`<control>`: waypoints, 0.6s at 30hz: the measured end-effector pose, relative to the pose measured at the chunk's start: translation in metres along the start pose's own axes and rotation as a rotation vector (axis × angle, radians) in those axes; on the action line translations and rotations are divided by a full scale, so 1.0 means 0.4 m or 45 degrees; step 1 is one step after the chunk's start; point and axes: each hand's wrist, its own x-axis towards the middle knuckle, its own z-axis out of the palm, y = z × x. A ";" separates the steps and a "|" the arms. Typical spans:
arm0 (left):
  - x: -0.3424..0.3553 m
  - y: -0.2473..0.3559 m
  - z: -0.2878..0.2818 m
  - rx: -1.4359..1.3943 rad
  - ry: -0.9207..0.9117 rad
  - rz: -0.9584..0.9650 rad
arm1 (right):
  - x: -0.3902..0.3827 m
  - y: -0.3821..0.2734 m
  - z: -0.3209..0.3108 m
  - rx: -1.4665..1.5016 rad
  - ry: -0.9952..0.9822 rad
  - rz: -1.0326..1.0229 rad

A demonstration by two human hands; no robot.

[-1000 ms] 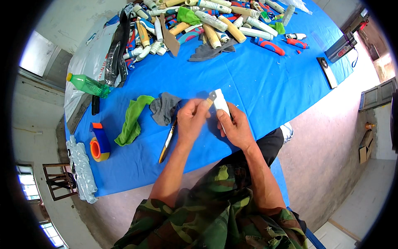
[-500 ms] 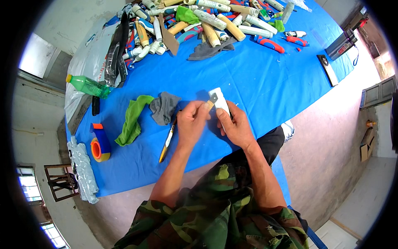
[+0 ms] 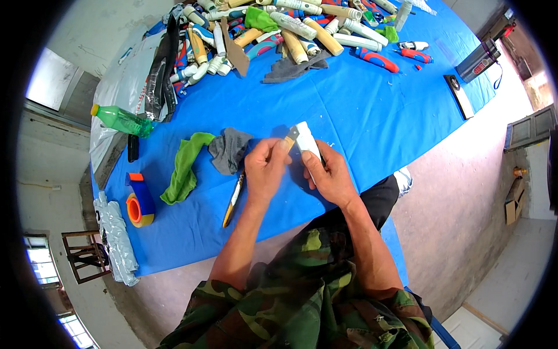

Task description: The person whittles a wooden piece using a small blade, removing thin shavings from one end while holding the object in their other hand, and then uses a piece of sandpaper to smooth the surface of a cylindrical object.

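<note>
My left hand [image 3: 266,166] pinches a small metal blade with a tan handle [image 3: 290,139], its tip at the upper left edge of a white oblong piece [image 3: 304,135]. Around that white piece my right hand [image 3: 330,180] is closed, thumb along its face. Just left of my hands lie a grey cloth [image 3: 226,152] and a long green cloth [image 3: 186,171]. A slim yellow-and-black tool [image 3: 233,202] rests on the blue-covered table [image 3: 389,134] beside my left wrist. Whether the blade touches the white piece is hard to tell.
A large pile of cylindrical housings [image 3: 299,43] covers the table's back. At left are a green bottle [image 3: 125,121], a tape dispenser [image 3: 139,206] and silvery wrapping [image 3: 116,238]. A dark flask [image 3: 474,63] and a black-and-silver bar [image 3: 458,96] are at the right.
My left hand and the blade have drawn slightly left since half a second ago, off the middle of the white piece's upper end. My right hand keeps its grip.
</note>
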 end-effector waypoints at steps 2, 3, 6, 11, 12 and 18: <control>0.000 0.007 0.003 0.005 -0.008 -0.005 | 0.000 -0.001 -0.001 -0.006 -0.001 -0.002; 0.000 0.008 0.005 0.011 -0.014 -0.010 | 0.000 -0.001 -0.001 -0.012 -0.004 -0.005; -0.014 0.002 0.017 0.106 -0.108 0.087 | 0.001 -0.001 -0.004 0.019 -0.005 0.013; -0.002 0.001 0.011 -0.036 0.001 0.046 | 0.000 -0.001 -0.001 0.024 -0.004 0.011; -0.003 0.000 0.012 -0.037 0.000 0.045 | 0.000 0.002 -0.002 0.046 0.001 0.014; -0.007 0.006 0.010 0.028 -0.073 0.063 | -0.001 0.001 -0.005 0.051 -0.013 -0.006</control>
